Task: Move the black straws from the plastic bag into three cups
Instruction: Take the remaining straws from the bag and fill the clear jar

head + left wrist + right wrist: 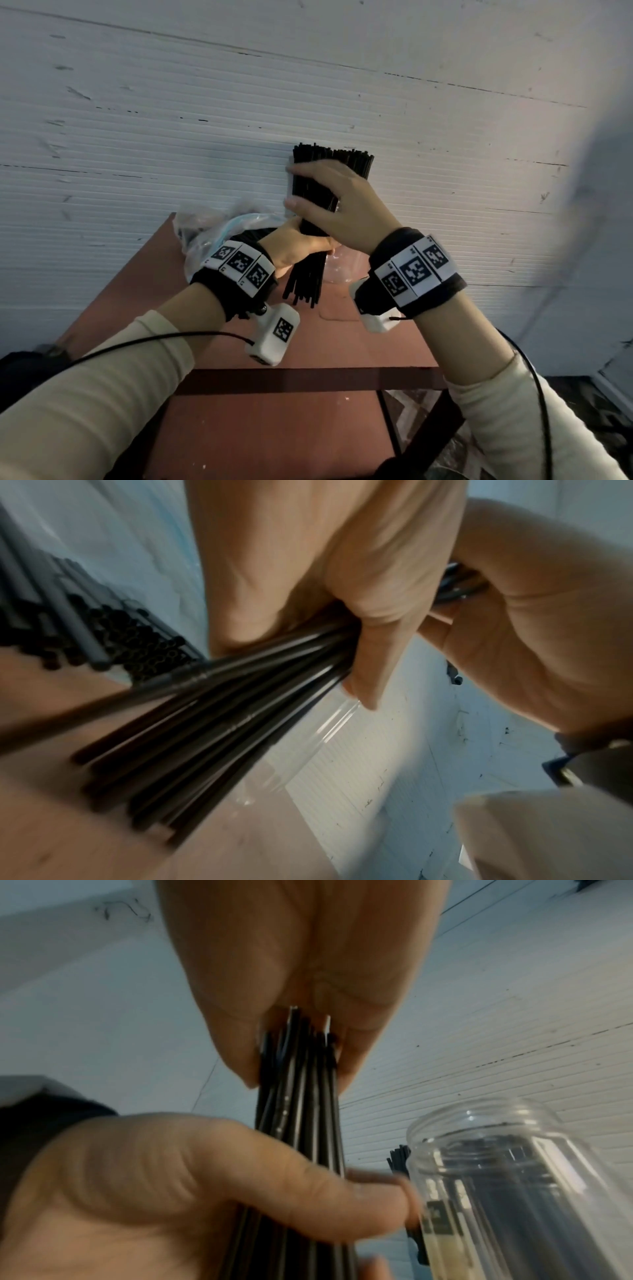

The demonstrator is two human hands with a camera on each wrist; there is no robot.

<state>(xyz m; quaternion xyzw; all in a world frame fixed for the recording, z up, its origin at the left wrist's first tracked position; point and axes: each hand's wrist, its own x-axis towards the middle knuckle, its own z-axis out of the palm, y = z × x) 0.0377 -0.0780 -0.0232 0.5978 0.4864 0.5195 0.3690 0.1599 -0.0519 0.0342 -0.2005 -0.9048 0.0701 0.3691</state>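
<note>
A thick bundle of black straws [310, 270] stands nearly upright above the table, held by both hands. My left hand [298, 241] grips its lower half, thumb across the front. My right hand [329, 202] wraps round it higher up, fingers curled over the left side. In the right wrist view the right fingers [236, 1053] pinch the bundle [301, 1123]. The crumpled clear plastic bag [202, 233] lies at the table's far left with more straws [113, 631] in it. A clear plastic cup [514, 1191] beside the hands has black straws inside. Other cups are hidden.
The reddish-brown table [281, 346] is narrow and stands against a white ribbed wall [308, 102]. Its front edge has a dark rail [308, 380], with patterned floor [424, 407] below at the right. A cable [154, 339] runs from the left wrist camera.
</note>
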